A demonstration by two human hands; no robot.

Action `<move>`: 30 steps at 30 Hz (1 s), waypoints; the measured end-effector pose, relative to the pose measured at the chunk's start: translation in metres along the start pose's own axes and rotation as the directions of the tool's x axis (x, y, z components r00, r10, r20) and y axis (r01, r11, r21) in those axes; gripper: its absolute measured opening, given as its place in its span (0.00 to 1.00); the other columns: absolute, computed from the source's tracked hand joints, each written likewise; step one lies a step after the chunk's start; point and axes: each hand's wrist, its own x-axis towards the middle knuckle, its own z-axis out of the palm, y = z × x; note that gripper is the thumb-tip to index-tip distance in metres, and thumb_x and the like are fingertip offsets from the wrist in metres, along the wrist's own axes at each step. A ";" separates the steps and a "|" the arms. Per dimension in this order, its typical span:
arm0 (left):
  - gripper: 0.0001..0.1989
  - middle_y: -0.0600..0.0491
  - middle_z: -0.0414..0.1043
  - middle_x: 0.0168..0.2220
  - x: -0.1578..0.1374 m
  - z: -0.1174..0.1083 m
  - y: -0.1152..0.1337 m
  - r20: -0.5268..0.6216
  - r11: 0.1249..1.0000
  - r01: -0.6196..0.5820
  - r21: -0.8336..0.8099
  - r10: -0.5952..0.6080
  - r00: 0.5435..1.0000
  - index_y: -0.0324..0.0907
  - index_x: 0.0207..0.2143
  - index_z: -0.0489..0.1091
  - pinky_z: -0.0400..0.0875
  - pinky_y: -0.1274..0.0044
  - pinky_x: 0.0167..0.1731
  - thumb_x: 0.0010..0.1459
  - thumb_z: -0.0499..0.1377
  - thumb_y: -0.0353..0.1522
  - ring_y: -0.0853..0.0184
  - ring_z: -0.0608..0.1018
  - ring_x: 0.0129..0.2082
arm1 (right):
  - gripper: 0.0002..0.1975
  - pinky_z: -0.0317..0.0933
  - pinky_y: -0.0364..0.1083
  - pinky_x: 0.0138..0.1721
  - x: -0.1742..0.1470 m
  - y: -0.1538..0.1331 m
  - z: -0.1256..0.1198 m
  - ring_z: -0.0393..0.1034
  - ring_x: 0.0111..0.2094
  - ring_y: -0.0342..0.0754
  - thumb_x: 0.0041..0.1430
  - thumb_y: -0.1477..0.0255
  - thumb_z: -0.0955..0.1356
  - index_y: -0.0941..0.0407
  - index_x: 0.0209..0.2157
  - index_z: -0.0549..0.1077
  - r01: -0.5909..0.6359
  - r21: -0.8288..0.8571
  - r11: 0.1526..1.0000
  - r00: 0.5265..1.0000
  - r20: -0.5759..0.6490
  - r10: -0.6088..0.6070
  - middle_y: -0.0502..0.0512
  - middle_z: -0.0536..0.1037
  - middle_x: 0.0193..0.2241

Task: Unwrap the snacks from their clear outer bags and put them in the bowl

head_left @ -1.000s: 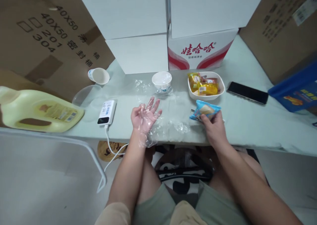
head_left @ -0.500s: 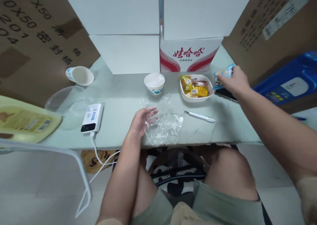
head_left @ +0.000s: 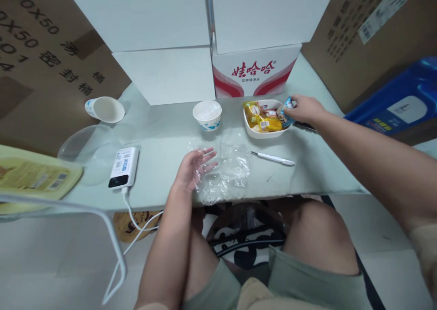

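Observation:
My right hand (head_left: 305, 109) pinches a small blue snack packet (head_left: 286, 111) at the right rim of a white bowl (head_left: 260, 134). Inside that bowl lie several yellow and reddish snack packets (head_left: 269, 124). My left hand (head_left: 196, 165) rests beside a crumpled sheet of clear plastic film (head_left: 232, 166), its fingers spread and touching the film's left part. Behind the film stands a paper cup (head_left: 207, 116) with blue print and clear plastic in it. To the film's right is a white pen-like tool (head_left: 273, 158) with a thin dark tip.
A power bank (head_left: 123, 168) with a white cable, a clear lid (head_left: 87, 150) and a tipped paper cup (head_left: 108, 109) are on the left. A yellow bottle (head_left: 37, 178) and a blue bottle (head_left: 392, 103) flank the table. Cartons (head_left: 256, 73) wall the back.
My right hand has moved left with the blue packet, from beside the bowl to over its right rim. My left hand stays by the film. The view has shifted slightly.

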 end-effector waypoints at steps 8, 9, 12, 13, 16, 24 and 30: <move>0.03 0.51 0.77 0.44 -0.012 -0.008 0.007 0.270 0.979 -0.058 -0.194 0.110 0.957 0.41 0.19 0.69 0.75 0.53 0.44 0.42 0.59 0.30 0.48 0.73 0.54 | 0.25 0.62 0.51 0.38 0.009 -0.004 0.016 0.70 0.36 0.55 0.51 0.59 0.71 0.57 0.48 0.72 -0.089 0.110 0.990 0.995 0.049 0.084 0.62 0.77 0.36; 0.03 0.51 0.77 0.45 -0.014 -0.010 0.007 0.290 0.974 -0.069 -0.217 0.132 0.948 0.42 0.19 0.69 0.74 0.52 0.44 0.42 0.59 0.31 0.47 0.73 0.54 | 0.27 0.62 0.53 0.40 0.007 -0.003 0.015 0.70 0.39 0.57 0.52 0.58 0.70 0.58 0.50 0.70 -0.092 0.137 0.986 0.996 0.028 0.089 0.64 0.77 0.39; 0.04 0.52 0.76 0.47 -0.017 -0.017 0.007 0.328 0.960 -0.095 -0.265 0.182 0.927 0.43 0.19 0.70 0.74 0.51 0.44 0.42 0.58 0.32 0.46 0.72 0.55 | 0.28 0.61 0.57 0.48 -0.015 0.000 0.010 0.69 0.46 0.58 0.56 0.57 0.67 0.60 0.53 0.66 -0.070 0.268 0.961 0.973 -0.196 0.125 0.70 0.73 0.48; 0.04 0.52 0.76 0.47 -0.017 -0.019 0.007 0.339 0.956 -0.102 -0.275 0.195 0.920 0.43 0.18 0.70 0.74 0.51 0.43 0.42 0.57 0.33 0.46 0.71 0.56 | 0.27 0.60 0.57 0.50 -0.027 -0.001 0.010 0.68 0.47 0.57 0.57 0.58 0.66 0.60 0.53 0.66 -0.024 0.333 0.942 0.946 -0.298 0.129 0.70 0.72 0.49; 0.06 0.53 0.75 0.48 -0.018 -0.025 0.006 0.358 0.949 -0.120 -0.292 0.225 0.906 0.43 0.17 0.67 0.74 0.51 0.42 0.42 0.58 0.35 0.45 0.70 0.56 | 0.23 0.64 0.56 0.49 -0.075 -0.013 0.027 0.71 0.44 0.53 0.58 0.61 0.65 0.56 0.53 0.64 0.204 0.625 0.754 0.928 -0.369 0.055 0.62 0.74 0.45; 0.22 0.50 0.71 0.50 -0.024 -0.025 -0.004 0.209 0.959 -0.229 -0.167 0.262 0.942 0.41 0.17 0.56 0.76 0.58 0.39 0.48 0.56 0.49 0.46 0.70 0.55 | 0.48 0.57 0.60 0.60 -0.153 -0.085 0.120 0.61 0.61 0.56 0.46 0.54 0.74 0.44 0.63 0.48 -0.066 0.995 0.070 0.944 0.085 -0.319 0.62 0.64 0.60; 0.27 0.45 0.69 0.45 -0.026 -0.010 -0.021 0.060 0.983 -0.145 0.111 0.139 0.988 0.45 0.24 0.59 0.74 0.57 0.33 0.42 0.53 0.59 0.45 0.71 0.50 | 0.53 0.68 0.54 0.47 -0.155 -0.096 0.121 0.71 0.52 0.55 0.45 0.58 0.76 0.45 0.66 0.43 -0.346 0.937 -0.054 0.830 0.279 -0.483 0.63 0.73 0.53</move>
